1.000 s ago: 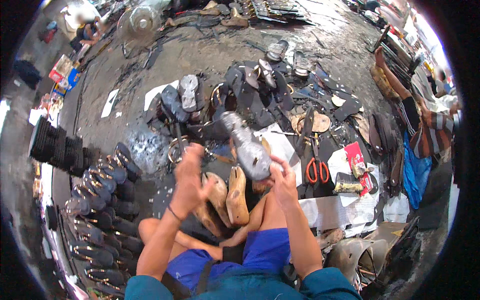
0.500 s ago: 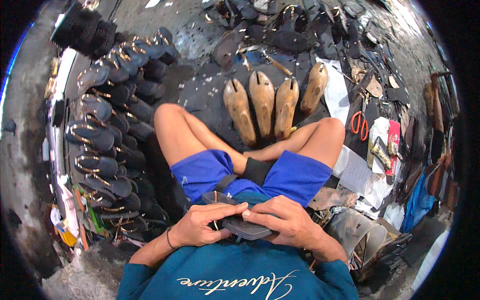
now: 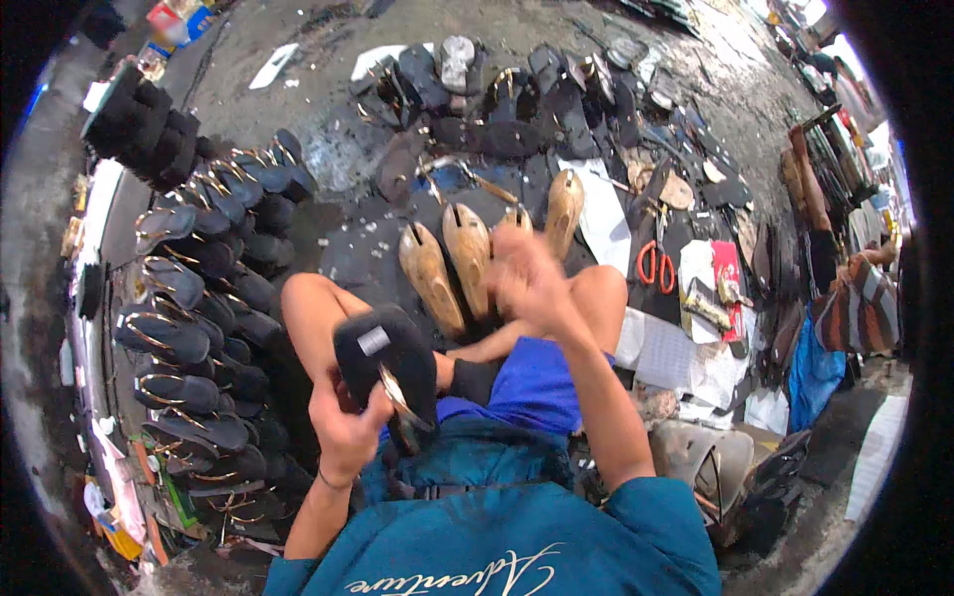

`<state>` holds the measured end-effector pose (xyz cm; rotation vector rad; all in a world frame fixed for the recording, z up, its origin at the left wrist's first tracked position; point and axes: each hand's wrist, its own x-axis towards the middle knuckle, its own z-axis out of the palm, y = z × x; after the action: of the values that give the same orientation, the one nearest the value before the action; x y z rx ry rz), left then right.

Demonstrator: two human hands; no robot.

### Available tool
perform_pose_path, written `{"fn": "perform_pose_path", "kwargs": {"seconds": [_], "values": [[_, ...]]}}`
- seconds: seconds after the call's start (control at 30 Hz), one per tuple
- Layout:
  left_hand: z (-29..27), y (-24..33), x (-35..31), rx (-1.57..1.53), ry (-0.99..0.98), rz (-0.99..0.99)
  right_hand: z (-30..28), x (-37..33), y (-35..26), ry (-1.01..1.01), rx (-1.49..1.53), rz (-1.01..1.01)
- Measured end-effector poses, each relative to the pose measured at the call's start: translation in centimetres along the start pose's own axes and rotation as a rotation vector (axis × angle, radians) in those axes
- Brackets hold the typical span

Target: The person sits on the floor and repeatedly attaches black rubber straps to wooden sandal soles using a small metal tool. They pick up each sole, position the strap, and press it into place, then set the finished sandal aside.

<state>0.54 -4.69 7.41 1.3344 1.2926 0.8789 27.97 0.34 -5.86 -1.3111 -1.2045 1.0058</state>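
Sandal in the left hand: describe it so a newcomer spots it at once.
Find the bright blue shorts near the middle of the view, then the left hand to their left. It grips a black sandal with a small pale label and a gold-coloured strip. Unlike the dark sandals massed farther left, it is held up in a hand.

Wooden lasts [image 3: 464, 238]: at twelve o'clock, crowding my right fingers [image 3: 514, 250].
Sandal rows [image 3: 169, 338]: walling off my ten o'clock.
Dark ground [image 3: 346, 238]: passable at eleven o'clock, between those two.
Scissors [image 3: 657, 250]: in my way at half past one.
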Motion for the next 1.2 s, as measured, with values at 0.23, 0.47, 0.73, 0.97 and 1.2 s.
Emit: {"fn": "perform_pose_path", "kwargs": {"seconds": [0.23,0.47,0.73,0.97,1.2], "values": [[2.7,-7.5,2.8,-0.69,-0.416,-0.467,-8.8,4.8,14.1,0.494,-0.496,0.424],[1.1,-11.5,4.2,-0.677,-0.296,-0.373,-2.8,-8.2,-5.4,-0.171,0.753,0.545],[1.1,-12.7,6.0,-0.799,-0.091,-0.355,4.0,-14.1,-13.4,-0.311,0.133,0.597],[2.0,-15.3,2.7,-1.217,-0.013,-0.401,8.8,-13.0,-13.8,-0.303,-0.469,0.142],[1.4,-16.3,0.7,-1.123,0.157,-0.52,13.9,-11.1,-10.4,-0.266,-0.633,0.036]]}}
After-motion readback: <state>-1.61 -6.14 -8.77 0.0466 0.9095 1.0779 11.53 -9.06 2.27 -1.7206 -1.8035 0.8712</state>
